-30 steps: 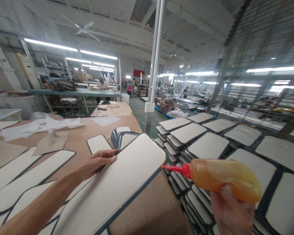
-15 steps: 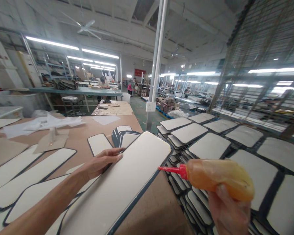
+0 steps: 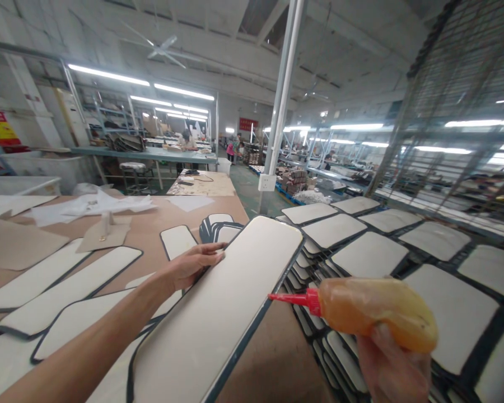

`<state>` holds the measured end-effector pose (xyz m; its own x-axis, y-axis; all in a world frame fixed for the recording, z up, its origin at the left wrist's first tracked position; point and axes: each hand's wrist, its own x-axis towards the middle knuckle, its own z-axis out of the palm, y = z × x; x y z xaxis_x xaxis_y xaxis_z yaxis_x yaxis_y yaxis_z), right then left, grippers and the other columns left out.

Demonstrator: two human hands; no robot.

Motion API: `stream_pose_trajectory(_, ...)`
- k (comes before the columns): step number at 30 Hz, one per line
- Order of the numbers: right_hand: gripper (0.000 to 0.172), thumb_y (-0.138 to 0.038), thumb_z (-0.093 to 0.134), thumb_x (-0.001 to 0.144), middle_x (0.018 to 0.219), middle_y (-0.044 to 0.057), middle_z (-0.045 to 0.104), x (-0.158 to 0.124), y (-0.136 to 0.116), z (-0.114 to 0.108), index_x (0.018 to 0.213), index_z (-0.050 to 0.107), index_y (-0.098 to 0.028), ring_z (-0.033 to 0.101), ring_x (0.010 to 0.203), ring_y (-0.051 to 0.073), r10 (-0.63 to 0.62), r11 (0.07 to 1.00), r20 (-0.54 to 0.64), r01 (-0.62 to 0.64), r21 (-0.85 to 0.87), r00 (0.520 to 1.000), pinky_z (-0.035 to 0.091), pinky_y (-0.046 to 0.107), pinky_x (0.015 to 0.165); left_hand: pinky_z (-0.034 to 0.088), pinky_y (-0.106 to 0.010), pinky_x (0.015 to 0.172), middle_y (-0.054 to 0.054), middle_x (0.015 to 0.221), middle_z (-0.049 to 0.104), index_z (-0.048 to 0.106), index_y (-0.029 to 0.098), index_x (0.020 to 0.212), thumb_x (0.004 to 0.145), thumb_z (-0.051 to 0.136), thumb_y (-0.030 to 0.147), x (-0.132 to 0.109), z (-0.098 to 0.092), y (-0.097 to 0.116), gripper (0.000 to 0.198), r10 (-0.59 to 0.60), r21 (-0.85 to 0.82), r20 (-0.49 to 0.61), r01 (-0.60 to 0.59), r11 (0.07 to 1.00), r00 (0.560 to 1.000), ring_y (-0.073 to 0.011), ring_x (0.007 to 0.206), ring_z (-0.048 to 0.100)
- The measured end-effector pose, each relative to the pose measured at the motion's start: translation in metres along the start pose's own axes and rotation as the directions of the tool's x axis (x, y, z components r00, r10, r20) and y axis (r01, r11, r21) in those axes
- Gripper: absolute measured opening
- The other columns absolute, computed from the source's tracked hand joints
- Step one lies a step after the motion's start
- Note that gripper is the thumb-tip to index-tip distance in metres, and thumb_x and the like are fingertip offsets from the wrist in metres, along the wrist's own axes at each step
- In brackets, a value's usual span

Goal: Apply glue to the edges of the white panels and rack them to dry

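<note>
My left hand point(image 3: 199, 262) grips the left edge of a long cream panel with a dark border point(image 3: 222, 302), thumb on top and fingers partly hidden beneath. The panel is held at a slant over the brown table. In my right hand point(image 3: 392, 361) is a squeeze bottle of amber glue point(image 3: 373, 308), lying nearly level, its red nozzle point(image 3: 292, 299) pointing left. The nozzle tip is at the panel's right edge, on or just over the dark border. Whether liquid is coming out is too small to tell.
More bordered panels point(image 3: 75, 291) lie on the brown table point(image 3: 273, 347) at left, with a beige handled piece point(image 3: 105, 235) and crumpled white sheets point(image 3: 92, 207). Stacked panels point(image 3: 369, 252) fill the right side. A metal post point(image 3: 279, 112) rises ahead; people sit and stand far off.
The nozzle tip has moved down along the panel's right edge towards me. My view has turned slightly left, so the surroundings sit further right. Both holds are the same.
</note>
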<state>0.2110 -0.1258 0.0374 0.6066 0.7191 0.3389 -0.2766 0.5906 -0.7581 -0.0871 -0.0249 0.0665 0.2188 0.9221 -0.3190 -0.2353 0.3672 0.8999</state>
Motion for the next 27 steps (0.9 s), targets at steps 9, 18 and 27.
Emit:
stream_pose_trajectory(9, 0.047, -0.023, 0.078, 0.064, 0.086, -0.003, 0.069, -0.002, -0.004, 0.002, 0.108, 0.064, -0.027, 0.062, 0.077, 0.013, 0.021, 1.0, 0.039, -0.021, -0.02, 0.999, 0.052, 0.018, 0.071, 0.056, -0.028, 0.058, -0.007, 0.076, 0.075, 0.056, 0.013, 0.122, 0.062, 0.079, 0.015, 0.009, 0.007, 0.008, 0.065, 0.005, -0.001, 0.02, -0.005, 1.0, 1.0, -0.0199, 0.063, 0.069)
stream_pose_trajectory(18, 0.061, -0.026, 0.077, 0.066, 0.099, 0.002, 0.07, -0.004, 0.001, -0.01, 0.123, 0.056, -0.028, 0.066, 0.083, 0.017, 0.1, 0.994, 0.062, -0.096, -0.059, 0.993, 0.054, 0.025, 0.076, 0.055, -0.028, 0.056, -0.007, 0.071, 0.073, 0.068, 0.01, 0.098, 0.069, 0.071, 0.012, 0.023, 0.014, 0.014, 0.029, 0.028, 0.026, 0.073, -0.03, 0.999, 0.997, -0.0187, 0.057, 0.068)
stream_pose_trajectory(27, 0.041, -0.023, 0.077, 0.066, 0.082, -0.001, 0.072, -0.002, 0.006, -0.02, 0.105, 0.066, -0.027, 0.068, 0.07, 0.017, 0.112, 0.992, 0.111, -0.106, -0.065, 0.987, 0.057, 0.024, 0.07, 0.055, -0.027, 0.057, -0.008, 0.069, 0.073, 0.068, 0.009, 0.096, 0.072, 0.067, 0.01, 0.038, 0.022, 0.024, 0.023, 0.051, 0.05, 0.071, -0.054, 0.997, 0.996, -0.0184, 0.058, 0.067)
